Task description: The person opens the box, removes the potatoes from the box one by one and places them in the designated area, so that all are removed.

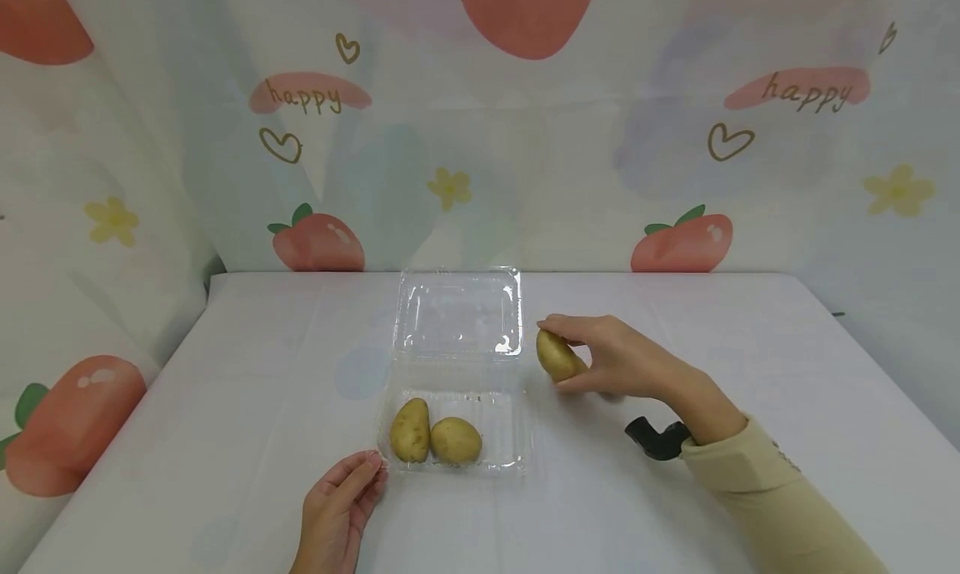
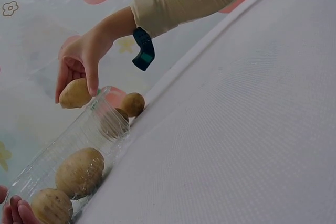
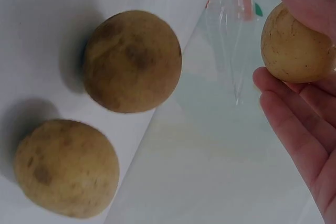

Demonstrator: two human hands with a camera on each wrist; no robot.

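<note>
A clear plastic clamshell box point(image 1: 495, 466) lies on the table with its lid point(image 1: 459, 311) folded back. Two potatoes sit side by side in its left half, a longer one point(image 1: 409, 430) and a rounder one point(image 1: 456, 441). My left hand point(image 1: 347, 507) pinches the box's near left corner. To the right of the box, my right hand point(image 1: 615, 361) holds another potato point(image 1: 557, 356) between thumb and fingers, raised above the table. In the right wrist view, two more potatoes, a darker one point(image 3: 133, 61) and a paler one point(image 3: 66, 168), rest on the table; the head view mostly hides them behind that hand.
A white cloth point(image 1: 262, 407) covers the table. Behind it hangs a printed backdrop point(image 1: 525, 182) with fruit and flowers, which also runs along both sides. A black curved piece point(image 1: 658, 438) sits at my right wrist, by the sleeve cuff.
</note>
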